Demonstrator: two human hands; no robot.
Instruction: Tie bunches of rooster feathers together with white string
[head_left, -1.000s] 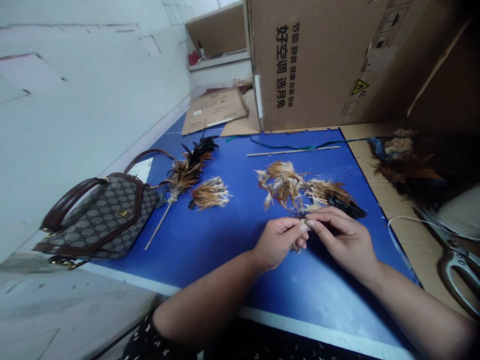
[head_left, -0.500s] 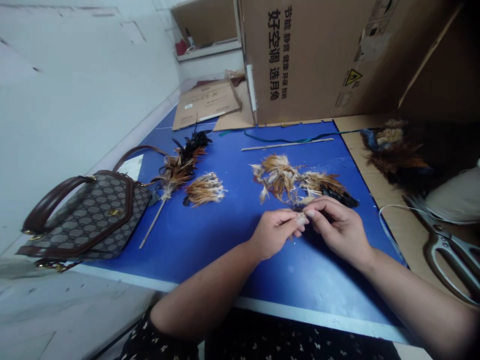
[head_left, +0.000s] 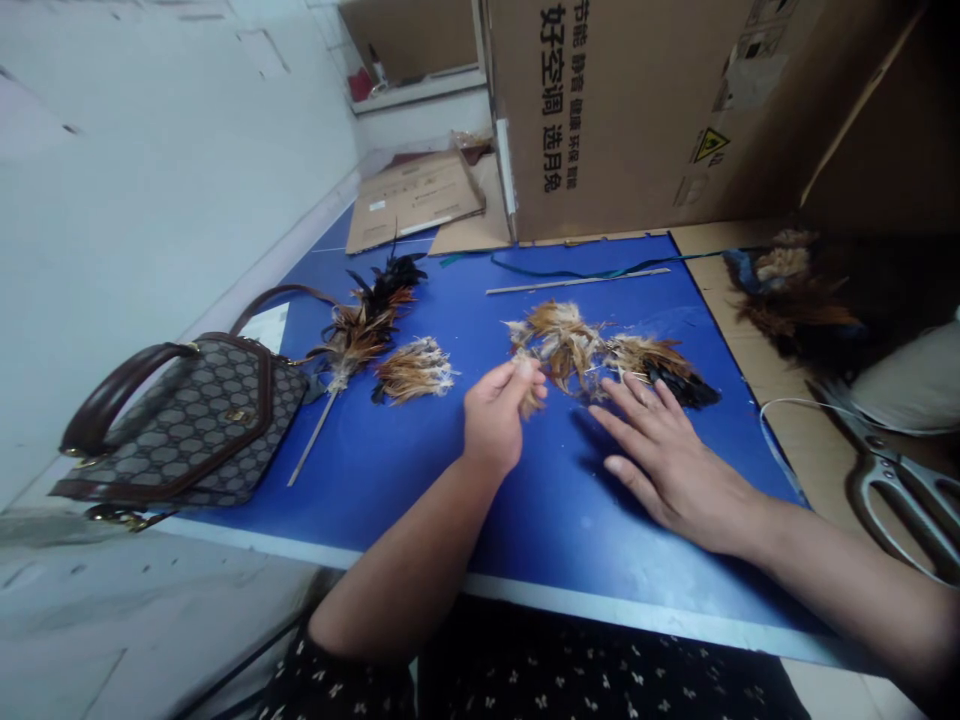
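Observation:
Pinched between the thumb and fingers of my left hand point(head_left: 499, 405) is a small tan feather point(head_left: 531, 403), partly hidden by the fingers. My right hand point(head_left: 660, 450) lies palm down with its fingers spread, low over the blue tabletop point(head_left: 420, 470). Its fingertips are nearest to a pile of brown and black feathers point(head_left: 660, 368). Just beyond both hands sits a loose heap of tan and white feathers point(head_left: 562, 335). Off to the left lies a neat bunch of tan feathers point(head_left: 416, 370).
A feather duster point(head_left: 360, 335) on a thin stick lies left, by a patterned handbag point(head_left: 202, 420). Another stick point(head_left: 577, 281) and a green ribbon point(head_left: 615, 272) lie at the back before a large cardboard box point(head_left: 622, 120). Scissors point(head_left: 892, 480) rest at right.
My hands have parted. The left has moved left and slightly up with the feather. My right hand has let go, opened and spread flat near the brown and black feathers.

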